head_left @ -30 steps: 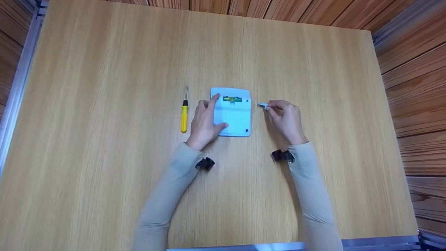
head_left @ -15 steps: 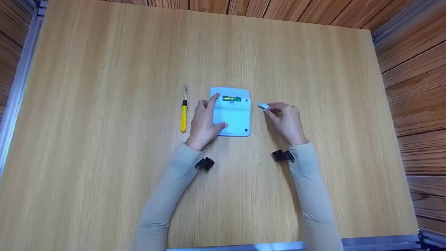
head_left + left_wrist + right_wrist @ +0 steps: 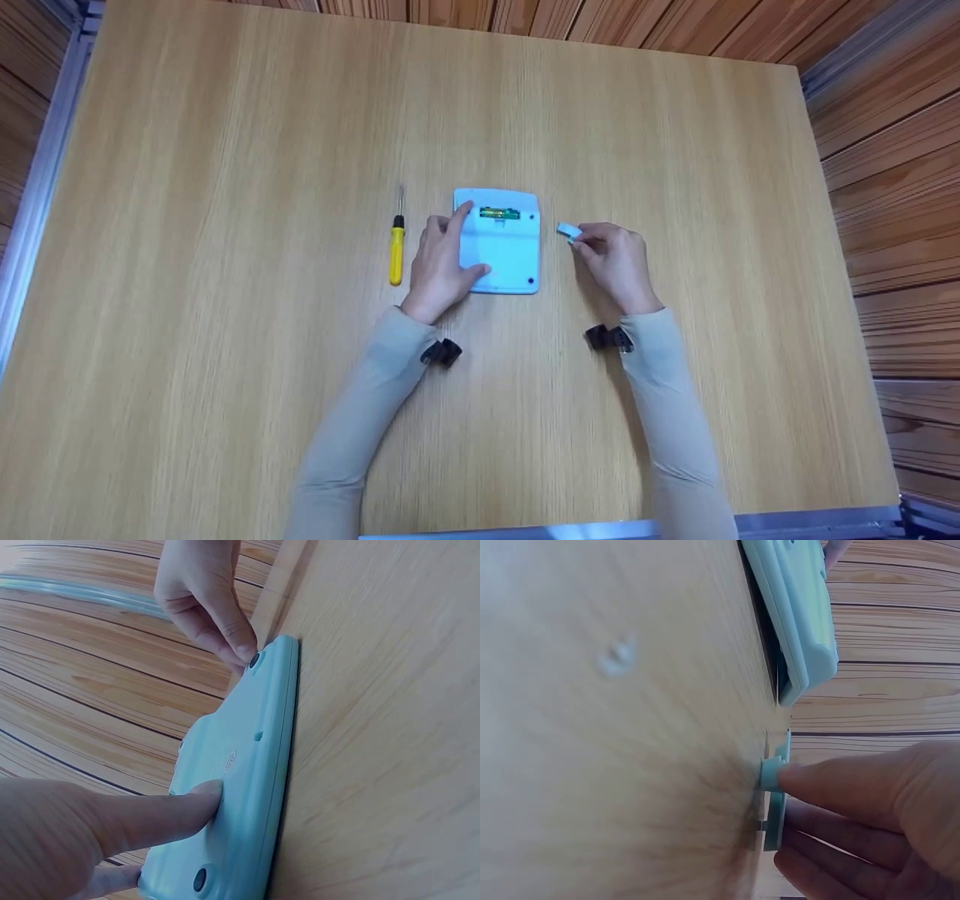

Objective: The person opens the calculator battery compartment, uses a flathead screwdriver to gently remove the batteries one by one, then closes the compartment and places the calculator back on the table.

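Note:
A light-blue device (image 3: 501,259), shaped like a desk calculator, lies back side up on the table. A green battery (image 3: 499,214) sits in its uncovered slot near the far edge. My left hand (image 3: 439,262) rests on its left side, thumb and index finger stretched out and pressing on the back; the left wrist view shows the thumb (image 3: 169,819) flat on the casing. Right of the device, my right hand (image 3: 616,259) pinches a small light-blue battery cover (image 3: 568,230) between thumb and fingers. In the right wrist view this cover (image 3: 775,829) shows its tabs close to the tabletop.
A yellow-handled screwdriver (image 3: 397,251) lies left of my left hand, its tip pointing away from me. A small blurred silvery bit (image 3: 617,658) shows on the tabletop in the right wrist view. Wood-plank walls (image 3: 892,225) stand beyond the table's edges.
The battery cover has turned in my right hand, from nearly edge-on to showing more of its face. My left hand and the device have stayed in place.

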A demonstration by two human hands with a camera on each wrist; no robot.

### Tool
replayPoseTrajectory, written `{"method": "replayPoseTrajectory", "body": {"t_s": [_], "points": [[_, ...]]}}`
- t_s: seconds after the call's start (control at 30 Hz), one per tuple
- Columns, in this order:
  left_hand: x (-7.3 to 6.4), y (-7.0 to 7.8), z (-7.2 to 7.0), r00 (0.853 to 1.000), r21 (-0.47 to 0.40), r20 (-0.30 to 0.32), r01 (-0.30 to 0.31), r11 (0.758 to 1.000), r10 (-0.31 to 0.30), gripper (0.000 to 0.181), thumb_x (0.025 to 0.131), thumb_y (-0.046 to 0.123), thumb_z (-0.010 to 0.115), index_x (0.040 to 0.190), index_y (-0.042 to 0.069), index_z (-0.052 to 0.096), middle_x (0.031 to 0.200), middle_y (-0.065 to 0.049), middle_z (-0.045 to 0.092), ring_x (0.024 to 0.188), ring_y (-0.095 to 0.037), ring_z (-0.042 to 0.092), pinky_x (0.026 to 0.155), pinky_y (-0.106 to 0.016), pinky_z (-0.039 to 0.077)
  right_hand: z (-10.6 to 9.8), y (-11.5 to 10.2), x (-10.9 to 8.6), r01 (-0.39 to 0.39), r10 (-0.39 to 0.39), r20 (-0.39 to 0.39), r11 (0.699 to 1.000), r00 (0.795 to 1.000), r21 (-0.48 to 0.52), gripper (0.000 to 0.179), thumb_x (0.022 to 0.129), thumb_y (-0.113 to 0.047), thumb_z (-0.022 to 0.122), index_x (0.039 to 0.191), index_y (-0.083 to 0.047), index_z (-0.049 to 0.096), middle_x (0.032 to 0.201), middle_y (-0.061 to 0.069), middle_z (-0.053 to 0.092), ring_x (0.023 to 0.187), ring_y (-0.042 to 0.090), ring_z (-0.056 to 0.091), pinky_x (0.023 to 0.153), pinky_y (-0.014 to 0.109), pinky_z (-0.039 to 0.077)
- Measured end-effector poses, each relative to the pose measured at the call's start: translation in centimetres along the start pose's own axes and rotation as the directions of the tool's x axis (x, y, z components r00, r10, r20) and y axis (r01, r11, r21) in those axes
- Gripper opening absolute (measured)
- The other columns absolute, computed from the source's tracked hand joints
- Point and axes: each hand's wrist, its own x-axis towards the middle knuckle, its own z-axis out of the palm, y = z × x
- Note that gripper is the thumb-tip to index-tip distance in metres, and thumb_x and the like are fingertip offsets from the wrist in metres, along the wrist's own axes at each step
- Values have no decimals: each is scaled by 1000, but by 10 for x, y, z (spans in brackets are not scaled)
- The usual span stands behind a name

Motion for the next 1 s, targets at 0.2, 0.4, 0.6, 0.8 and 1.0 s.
{"method": "replayPoseTrajectory", "body": {"t_s": [0.2, 0.4, 0.6, 0.8, 1.0], "points": [[0, 0, 0, 1000, 1, 1, -2, 1000, 2, 89, 79, 17, 79, 152, 22, 28, 133, -17, 40, 111, -26, 45, 82, -35, 47, 2, 0, -2, 16, -16, -22, 1000, 1000, 5, 13, 87, -2, 67, 98, 3, 71, 112, 20, 68, 107, 32, 64, 93, 43, 50], [0, -1, 0, 1000, 2, 3, -11, 1000, 11, 88, 79, 16, 79, 151, 20, 29, 132, -18, 40, 111, -26, 45, 80, -37, 48, 4, -3, -5, 76, -76, -72, 997, 994, 2, 18, 86, -5, 69, 102, 5, 70, 110, 20, 68, 105, 33, 65, 93, 44, 50], [0, 0, 0, 1000, 10, -1, -10, 1000, 10, 89, 78, 17, 79, 151, 21, 29, 131, -18, 41, 111, -26, 46, 80, -36, 48, 10, -8, -7, 174, -174, -47, 985, 984, -4, 32, 87, -13, 71, 114, 4, 66, 114, 19, 67, 105, 30, 64, 96, 41, 48], [1, 0, 1, 1000, 8, -5, -16, 1000, 16, 88, 78, 17, 79, 151, 21, 30, 132, -18, 42, 111, -26, 47, 80, -36, 48, 15, -17, -10, 196, -196, 18, 981, 980, 5, 42, 89, -19, 69, 124, 1, 61, 129, 19, 59, 121, 31, 55, 105, 42, 41], [1, -1, 1, 1000, 21, -6, -10, 1000, 10, 88, 79, 18, 79, 151, 21, 29, 132, -17, 42, 111, -26, 47, 81, -37, 49, 20, -25, -13, 186, -186, 122, 983, 975, 13, 58, 89, -29, 68, 139, -6, 50, 143, 15, 48, 134, 29, 43, 111, 43, 34]]}}
